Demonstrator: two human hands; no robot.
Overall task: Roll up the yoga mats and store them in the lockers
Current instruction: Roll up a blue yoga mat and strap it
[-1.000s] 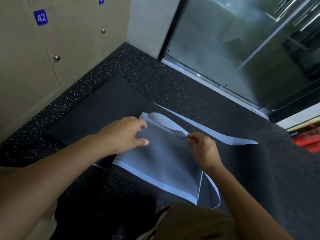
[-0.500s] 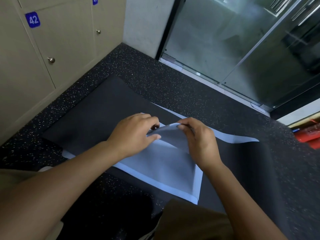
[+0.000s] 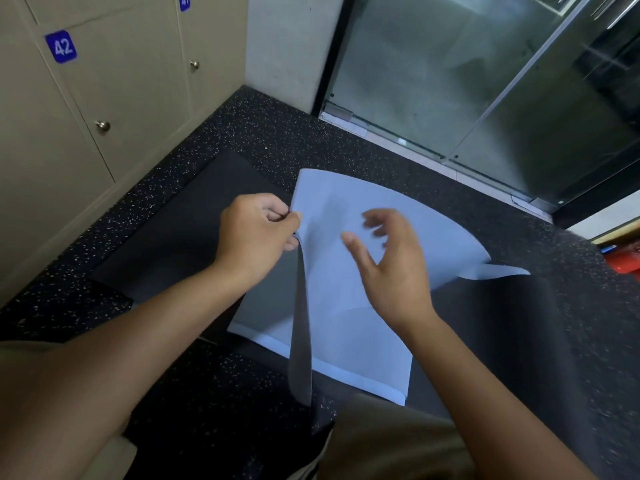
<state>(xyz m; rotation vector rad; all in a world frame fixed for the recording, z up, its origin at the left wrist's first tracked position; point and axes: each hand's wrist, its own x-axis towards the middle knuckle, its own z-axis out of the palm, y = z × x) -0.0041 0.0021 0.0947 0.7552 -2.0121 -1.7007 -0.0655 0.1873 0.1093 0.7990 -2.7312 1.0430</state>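
Observation:
A thin yoga mat [image 3: 339, 320], pale blue on one face and dark grey on the other, lies crumpled and partly folded on the speckled black floor. My left hand [image 3: 256, 233] pinches a raised edge of the mat, lifting a flap so its blue underside faces me. A little blurred, my right hand [image 3: 391, 261] hovers over the blue face with its fingers spread and loosely bent, holding nothing. More of the mat's dark face [image 3: 180, 237] stretches away to the left beneath my left hand. Beige lockers [image 3: 114, 81] numbered 42 and 41 stand shut at the left.
A glass sliding door [image 3: 467, 74] on a metal floor track runs along the far right. Red objects [image 3: 623, 258] lie at the right edge. My knees in tan clothing [image 3: 391, 441] fill the bottom. Speckled black floor [image 3: 277, 133] lies between mat, lockers and door.
My left hand has pulled the mat flap up and over, exposing a broad blue face. My right hand has let go of the edge and now hovers spread above it.

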